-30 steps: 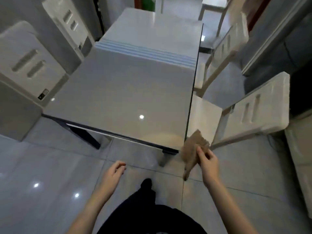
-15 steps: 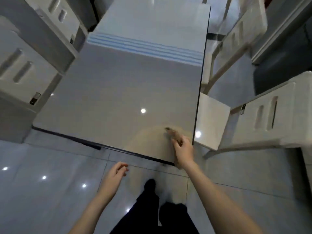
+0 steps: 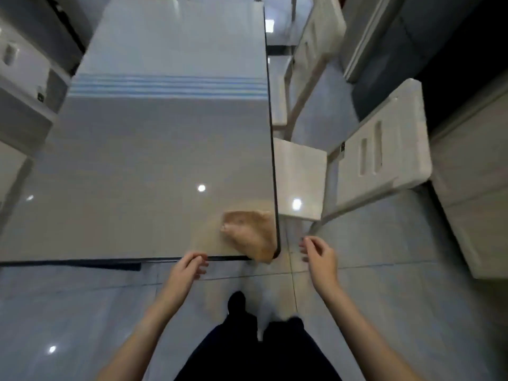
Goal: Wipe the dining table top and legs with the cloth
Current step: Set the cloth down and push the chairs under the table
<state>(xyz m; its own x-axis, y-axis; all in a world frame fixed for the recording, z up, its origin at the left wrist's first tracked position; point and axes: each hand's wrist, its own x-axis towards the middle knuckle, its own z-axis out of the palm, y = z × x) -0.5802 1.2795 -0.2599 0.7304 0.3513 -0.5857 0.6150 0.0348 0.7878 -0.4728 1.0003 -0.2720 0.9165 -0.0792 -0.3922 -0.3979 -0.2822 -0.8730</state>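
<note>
A brown cloth [image 3: 251, 232] lies crumpled on the near right corner of the glossy grey dining table [image 3: 137, 160], one fold hanging over the front edge. Nothing is holding it. My left hand [image 3: 187, 268] hovers at the table's front edge, just left of the cloth, fingers loosely curled and holding nothing. My right hand [image 3: 320, 257] is off the table to the right of the corner, fingers apart, also holding nothing. The table legs are hidden under the top.
White chairs [image 3: 384, 155] stand close along the table's right side, one seat [image 3: 299, 177] tucked near the corner. More white chairs [image 3: 19, 86] line the left side. My dark-trousered legs [image 3: 255, 342] stand on the shiny tiled floor [image 3: 68, 312].
My right hand laid the cloth on the table corner, let go and drew back to the right. My left hand rose to the table edge. The view moved closer over the table.
</note>
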